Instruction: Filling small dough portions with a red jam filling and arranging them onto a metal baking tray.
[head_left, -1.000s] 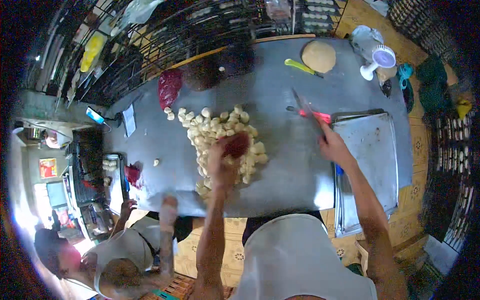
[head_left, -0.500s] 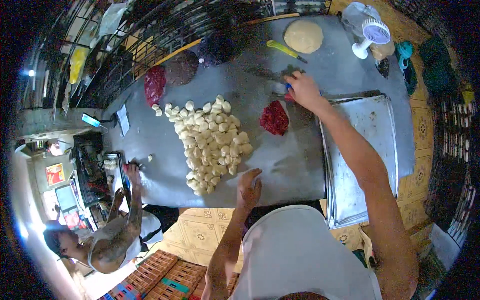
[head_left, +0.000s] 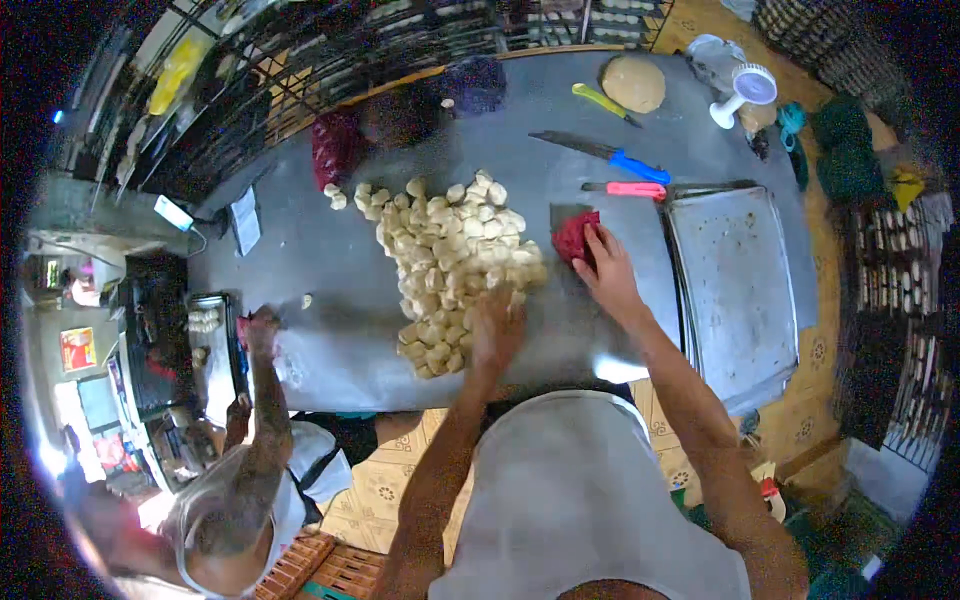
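Observation:
My right hand [head_left: 607,265] is on a red lump [head_left: 577,232] at the table's middle right, its fingers closed over it. My left hand [head_left: 497,325] reaches into the lower right of a spread of pale dough pieces [head_left: 430,250], its fingers blurred. Above my right hand lie a blue-handled knife [head_left: 638,166] and a pink-handled blade [head_left: 635,190], with a yellow-handled tool [head_left: 597,100] farther back.
Metal trays [head_left: 735,290] lie on the steel table [head_left: 330,275] at right. Along the back are a round dough ball [head_left: 633,84], a white fan [head_left: 750,92] and red dough [head_left: 335,150]. A co-worker [head_left: 230,505] works at lower left, near a wire rack.
The long knife left my right hand for the table. The red lump moved from my left hand to the table, where my right hand now covers it. My left hand returned to the dough pieces.

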